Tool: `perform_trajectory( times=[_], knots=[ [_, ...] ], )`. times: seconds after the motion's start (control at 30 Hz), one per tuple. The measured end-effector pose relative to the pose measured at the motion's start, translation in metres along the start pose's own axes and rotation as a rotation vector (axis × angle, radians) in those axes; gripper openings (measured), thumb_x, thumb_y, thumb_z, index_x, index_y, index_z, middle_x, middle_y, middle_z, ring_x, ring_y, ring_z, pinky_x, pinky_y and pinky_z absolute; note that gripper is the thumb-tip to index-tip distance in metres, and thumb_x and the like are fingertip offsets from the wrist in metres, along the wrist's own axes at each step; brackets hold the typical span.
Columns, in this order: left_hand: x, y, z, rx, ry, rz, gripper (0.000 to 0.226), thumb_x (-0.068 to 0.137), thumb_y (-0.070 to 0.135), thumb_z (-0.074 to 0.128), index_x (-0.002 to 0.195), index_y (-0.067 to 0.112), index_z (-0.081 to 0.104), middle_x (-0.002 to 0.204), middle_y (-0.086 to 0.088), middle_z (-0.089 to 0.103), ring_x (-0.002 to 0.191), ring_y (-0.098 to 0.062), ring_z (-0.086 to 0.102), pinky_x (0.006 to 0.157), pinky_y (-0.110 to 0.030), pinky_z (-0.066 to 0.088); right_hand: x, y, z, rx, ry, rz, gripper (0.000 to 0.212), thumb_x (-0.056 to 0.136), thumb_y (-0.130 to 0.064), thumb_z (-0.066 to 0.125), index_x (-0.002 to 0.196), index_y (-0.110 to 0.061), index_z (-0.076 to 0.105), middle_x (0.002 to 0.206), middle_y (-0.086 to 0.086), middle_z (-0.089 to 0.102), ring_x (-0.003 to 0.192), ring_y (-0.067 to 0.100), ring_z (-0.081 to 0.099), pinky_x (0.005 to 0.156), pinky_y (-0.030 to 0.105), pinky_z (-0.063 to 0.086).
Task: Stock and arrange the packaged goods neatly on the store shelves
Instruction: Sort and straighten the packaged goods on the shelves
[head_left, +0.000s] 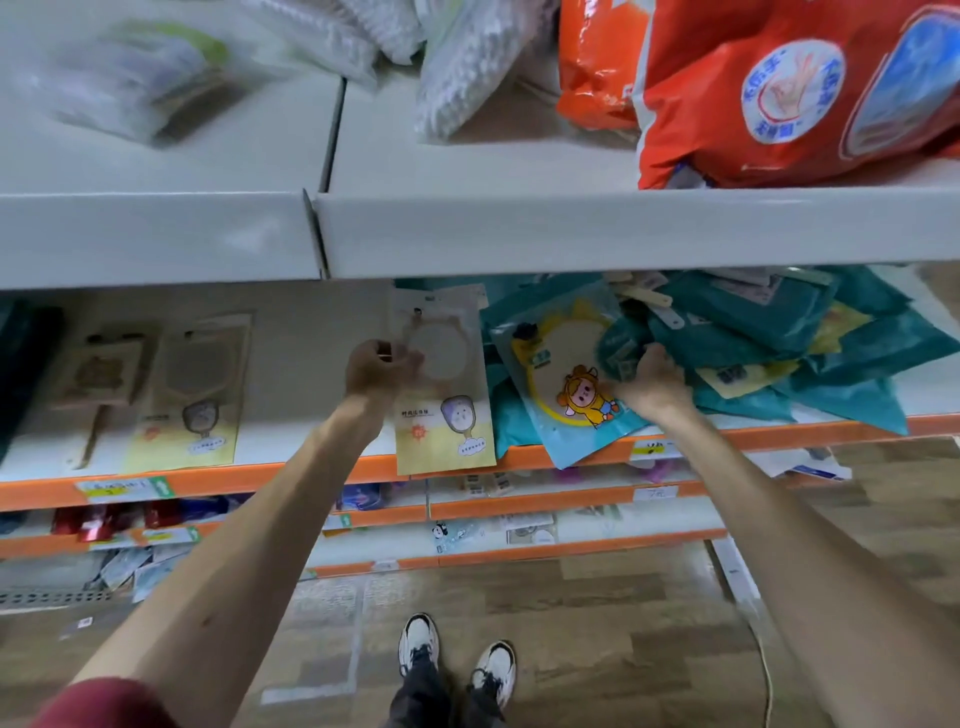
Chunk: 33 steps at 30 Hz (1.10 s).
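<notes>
Left hand pinching one beige pack at its left edge, pack lengthwise back to front, printed end overhanging the orange shelf lip, two similar packs lying leftward, one blue pack alongside, right hand on the teal heap, grip unclear.

1. Premises: a retail shop, seen from a self-service aisle.
2. Fixtures: white metal shelves stand in tiers, several levels one below another. The lower tiers have an orange strip along the front edge.
3. Pricing: printed price labels sit in the orange strips, directly below the goods.
4. Stock: sealed, printed retail packaging throughout. There are beige packets on backing cards, a heap of teal packets, and a large orange bag on the top tier.
5. Quantity: identical items appear in multiples.
6. Floor: a wood-pattern floor runs along the foot of the shelving.
</notes>
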<state>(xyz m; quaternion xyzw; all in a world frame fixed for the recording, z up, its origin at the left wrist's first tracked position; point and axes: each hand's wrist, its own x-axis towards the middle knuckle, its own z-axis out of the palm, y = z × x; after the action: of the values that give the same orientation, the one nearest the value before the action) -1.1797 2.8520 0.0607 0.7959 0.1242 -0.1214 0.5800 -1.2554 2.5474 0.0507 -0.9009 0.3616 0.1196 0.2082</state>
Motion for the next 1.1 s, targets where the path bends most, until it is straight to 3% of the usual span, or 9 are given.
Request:
perform_trajectory(
  times=[0.1, 0.2, 0.33, 0.47, 0.53, 0.6, 0.73, 0.97, 1.1],
  knots=[
    [-0.003, -0.001, 0.001, 0.017, 0.002, -0.024, 0.016, 0.083, 0.009, 0.067, 0.069, 0.015, 0.061, 0.075, -0.006, 0.066, 0.059, -0.017, 0.059, 0.044, -0.017, 0.041, -0.006, 0.001, 0.008, 0.131, -0.008, -0.002, 0.095, 0.063, -0.061, 0.081, 0.126, -0.004, 0.040, 0.118, 0.012, 0.056, 0.108, 0.031, 0.055, 0.093, 0.044, 0.048],
    [-0.007, -0.001, 0.000, 0.030, 0.000, -0.048, 0.008, 0.083, 0.011, 0.069, 0.077, 0.012, 0.063, 0.082, -0.009, 0.067, 0.065, -0.021, 0.060, 0.057, -0.029, 0.048, -0.012, 0.004, 0.002, 0.557, -0.194, -0.011, 0.058, 0.071, -0.037, 0.085, 0.110, -0.003, 0.059, 0.105, 0.008, 0.067, 0.090, 0.023, 0.064, 0.088, 0.036, 0.053],
    [-0.018, 0.008, -0.007, 0.021, 0.007, -0.075, 0.010, 0.083, 0.011, 0.071, 0.078, 0.012, 0.062, 0.087, -0.014, 0.068, 0.073, -0.025, 0.062, 0.073, -0.044, 0.055, -0.028, 0.004, -0.019, 0.939, -0.429, 0.021, 0.041, 0.078, -0.004, 0.077, 0.116, 0.001, 0.062, 0.102, 0.017, 0.072, 0.090, 0.028, 0.072, 0.087, 0.043, 0.057],
    [-0.035, 0.024, -0.020, -0.024, 0.014, -0.037, 0.010, 0.083, 0.008, 0.071, 0.077, 0.011, 0.063, 0.084, -0.014, 0.067, 0.067, -0.022, 0.061, 0.061, -0.029, 0.048, -0.038, 0.001, -0.041, 0.991, -0.371, -0.032, 0.024, 0.081, 0.005, 0.071, 0.101, -0.008, 0.066, 0.095, 0.011, 0.072, 0.077, 0.020, 0.071, 0.062, 0.029, 0.060],
    [-0.043, 0.027, -0.032, -0.072, 0.017, -0.013, 0.009, 0.081, 0.007, 0.073, 0.076, 0.009, 0.066, 0.082, -0.017, 0.067, 0.071, -0.025, 0.060, 0.064, -0.035, 0.044, -0.041, -0.001, -0.050, 1.153, -0.394, -0.049, 0.022, 0.083, 0.009, 0.065, 0.097, -0.009, 0.065, 0.089, 0.010, 0.071, 0.070, 0.019, 0.071, 0.059, 0.033, 0.060],
    [-0.050, 0.029, -0.047, -0.090, 0.028, 0.007, 0.007, 0.079, 0.008, 0.075, 0.076, 0.009, 0.068, 0.082, -0.018, 0.068, 0.071, -0.026, 0.061, 0.063, -0.035, 0.044, -0.044, -0.007, -0.053, 1.279, -0.407, -0.024, 0.019, 0.087, 0.007, 0.061, 0.095, -0.010, 0.065, 0.086, 0.010, 0.071, 0.074, 0.022, 0.070, 0.068, 0.042, 0.060],
    [-0.062, 0.029, -0.077, -0.102, 0.098, 0.015, 0.007, 0.080, 0.008, 0.074, 0.077, 0.012, 0.069, 0.082, -0.013, 0.068, 0.073, -0.023, 0.060, 0.066, -0.034, 0.046, -0.054, -0.029, -0.045, 1.255, -0.384, -0.039, 0.016, 0.087, 0.002, 0.064, 0.093, -0.013, 0.065, 0.108, 0.017, 0.066, 0.087, 0.029, 0.064, 0.092, 0.057, 0.050],
    [-0.084, -0.006, -0.160, -0.108, 0.242, -0.027, 0.015, 0.078, 0.012, 0.078, 0.079, 0.003, 0.066, 0.073, -0.012, 0.063, 0.066, -0.022, 0.058, 0.064, -0.035, 0.048, -0.076, -0.094, -0.004, 1.105, -0.322, -0.083, 0.014, 0.086, -0.012, 0.071, 0.095, -0.020, 0.065, 0.105, 0.006, 0.070, 0.105, 0.030, 0.064, 0.098, 0.054, 0.048],
    [-0.101, -0.043, -0.219, -0.126, 0.282, -0.076, 0.023, 0.080, 0.012, 0.078, 0.090, -0.005, 0.066, 0.077, -0.014, 0.067, 0.064, -0.025, 0.060, 0.055, -0.031, 0.049, -0.096, -0.137, 0.031, 1.041, -0.334, -0.057, 0.026, 0.086, -0.019, 0.070, 0.110, -0.016, 0.063, 0.117, 0.011, 0.066, 0.107, 0.030, 0.063, 0.096, 0.053, 0.050]
  ],
)
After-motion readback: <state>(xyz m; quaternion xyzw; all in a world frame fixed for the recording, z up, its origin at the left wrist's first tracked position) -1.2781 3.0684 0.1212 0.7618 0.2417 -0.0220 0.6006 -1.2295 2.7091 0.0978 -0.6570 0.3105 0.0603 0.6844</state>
